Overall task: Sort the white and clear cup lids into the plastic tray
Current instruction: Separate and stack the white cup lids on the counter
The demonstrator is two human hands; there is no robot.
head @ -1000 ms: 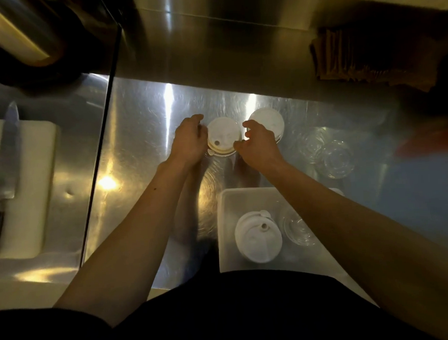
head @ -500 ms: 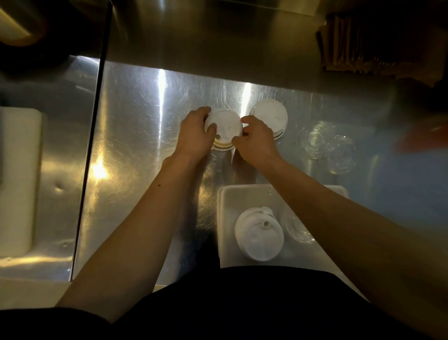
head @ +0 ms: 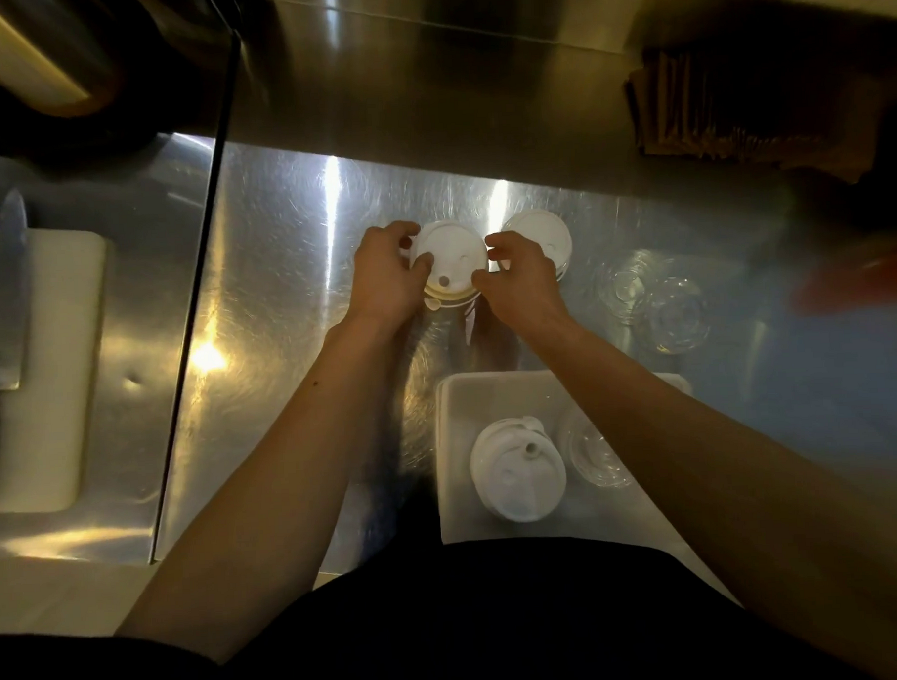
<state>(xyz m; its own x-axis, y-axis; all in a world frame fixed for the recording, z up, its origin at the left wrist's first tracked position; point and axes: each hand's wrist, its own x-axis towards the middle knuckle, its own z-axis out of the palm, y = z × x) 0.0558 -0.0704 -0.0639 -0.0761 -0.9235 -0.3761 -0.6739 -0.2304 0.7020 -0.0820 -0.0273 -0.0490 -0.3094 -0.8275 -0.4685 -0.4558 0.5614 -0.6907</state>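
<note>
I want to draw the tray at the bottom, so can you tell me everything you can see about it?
The tray is a whitish, see-through plastic box with rounded corners and low walls, sitting flat on the shiny metal counter close to the person. Inside, a stack of white lids sits on its left, and clear lids lie beside it on the right. The person's right arm crosses above it and hides its right side; dark clothing hides its near edge. Neither hand touches it.

Both bare forearms extend forward; left hand (head: pixel 390 278) and right hand (head: pixel 521 280) curl fingers against opposite edges of the white lid stack (head: pixel 451 262).
</note>
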